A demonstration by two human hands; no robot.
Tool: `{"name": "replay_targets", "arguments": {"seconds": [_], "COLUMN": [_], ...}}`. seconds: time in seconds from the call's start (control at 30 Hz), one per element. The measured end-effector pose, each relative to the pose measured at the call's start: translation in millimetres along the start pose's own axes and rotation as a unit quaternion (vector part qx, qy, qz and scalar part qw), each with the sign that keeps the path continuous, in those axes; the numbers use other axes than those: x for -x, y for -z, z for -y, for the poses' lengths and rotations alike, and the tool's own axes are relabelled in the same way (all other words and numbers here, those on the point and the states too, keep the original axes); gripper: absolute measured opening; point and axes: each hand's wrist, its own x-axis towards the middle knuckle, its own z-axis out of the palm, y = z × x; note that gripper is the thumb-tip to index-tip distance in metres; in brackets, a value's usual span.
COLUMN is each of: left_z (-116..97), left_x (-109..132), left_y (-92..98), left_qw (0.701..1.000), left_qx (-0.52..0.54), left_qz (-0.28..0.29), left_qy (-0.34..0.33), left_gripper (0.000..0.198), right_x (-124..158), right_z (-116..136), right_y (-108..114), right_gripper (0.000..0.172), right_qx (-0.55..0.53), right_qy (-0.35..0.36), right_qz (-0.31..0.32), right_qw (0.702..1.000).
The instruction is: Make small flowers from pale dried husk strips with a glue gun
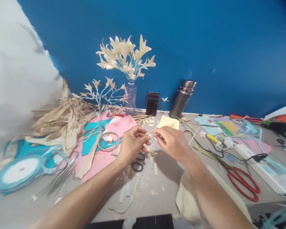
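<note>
My left hand (133, 142) and my right hand (173, 142) meet over the middle of the table, fingertips pinched. Between them is a thin pale strip (153, 131) that looks like dried husk; its ends are hidden by the fingers. Below my left hand lie scissors with black handles (137, 166), their blades partly covered. Husk scraps (152, 152) litter the table under both hands. A yellow paper pad (168, 121) lies just behind my right hand. To the left, a ring-shaped roll (100, 141) rests on pink and blue sheets (87, 143).
A bottle (131, 100) holds husk flowers (125, 54) by the blue wall, beside a phone (153, 104) and a tilted thermos (181, 100). Dried husks (52, 122), blue ribbon (1, 179) and wires (59, 176) lie left; red-handled scissors (243, 182) and a power strip (264, 168) lie right.
</note>
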Motion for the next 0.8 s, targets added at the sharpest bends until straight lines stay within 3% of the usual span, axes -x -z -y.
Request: {"name": "replay_targets", "arguments": {"seconds": [0.4, 0.57, 0.63, 0.7, 0.8], "left_z": [3, -1, -2, -2, 3], "left_x": [0, 1, 3, 4, 1], "left_y": [0.1, 0.3, -0.6, -1.6, -1.1], "left_qw": [1.000, 0.994, 0.992, 0.991, 0.974], "left_qx": [0.018, 0.061, 0.075, 0.105, 0.221], "left_qz": [0.000, -0.031, -0.035, -0.023, 0.049], "left_qy": [-0.015, -0.081, -0.095, -0.082, 0.018], "left_gripper": [0.025, 0.020, 0.020, 0.023, 0.031], "right_x": [1, 0, -1, -2, -3], "right_z": [1, 2, 5, 8, 12], "right_y": [1, 6, 6, 4, 2], "right_gripper": [0.010, 0.031, 0.031, 0.025, 0.021], "right_qx": [-0.034, -0.082, -0.087, -0.092, -0.116], "right_qy": [-0.023, -0.081, -0.092, -0.085, -0.071], "right_qz": [-0.016, -0.057, -0.061, -0.060, -0.057], "right_qw": [0.999, 0.992, 0.990, 0.990, 0.989]}}
